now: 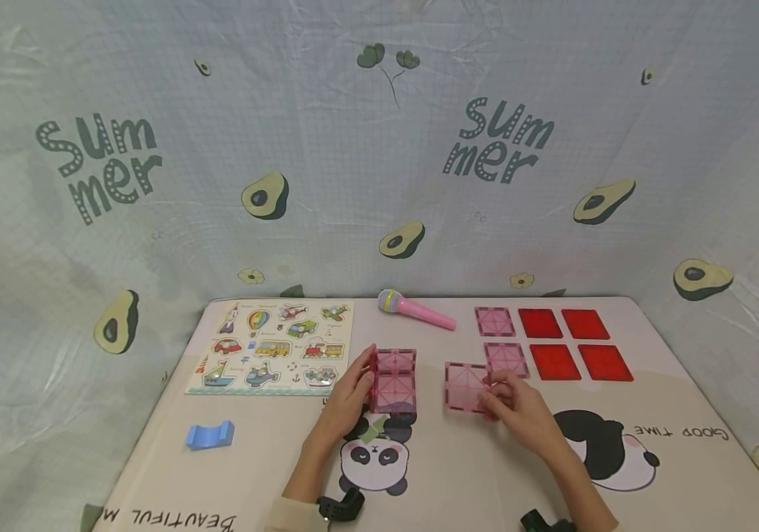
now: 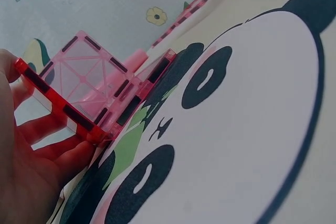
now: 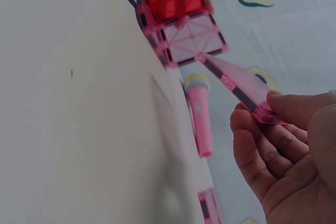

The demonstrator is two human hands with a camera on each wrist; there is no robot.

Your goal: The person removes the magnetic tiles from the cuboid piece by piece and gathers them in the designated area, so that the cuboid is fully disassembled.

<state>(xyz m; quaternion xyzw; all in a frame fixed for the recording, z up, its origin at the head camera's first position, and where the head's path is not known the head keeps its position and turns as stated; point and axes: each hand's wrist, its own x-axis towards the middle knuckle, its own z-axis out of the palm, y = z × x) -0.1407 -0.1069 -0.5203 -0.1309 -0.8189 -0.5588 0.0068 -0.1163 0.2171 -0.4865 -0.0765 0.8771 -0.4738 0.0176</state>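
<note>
In the head view, my left hand point(image 1: 349, 391) holds a translucent red magnetic tile point(image 2: 63, 106) standing on edge, fingers against its outer face. That tile meets an upright pink tile point(image 2: 84, 77) at the back, and a flat pink tile point(image 1: 395, 391) lies at their foot, over the panda print. To the right, my right hand point(image 1: 519, 406) pinches another square pink magnetic tile point(image 1: 465, 386) by its right side between thumb and fingers. The right wrist view shows this held tile point(image 3: 244, 82) tilted and raised, apart from the joined tiles.
Two loose pink tiles point(image 1: 494, 322) and several red tiles point(image 1: 581, 362) lie at the back right. A pink toy microphone point(image 1: 426, 314) rests behind the hands. At the left are a vehicle picture board point(image 1: 273, 347) and a blue curved block point(image 1: 210, 436). A printed curtain point(image 1: 352, 148) backs the table.
</note>
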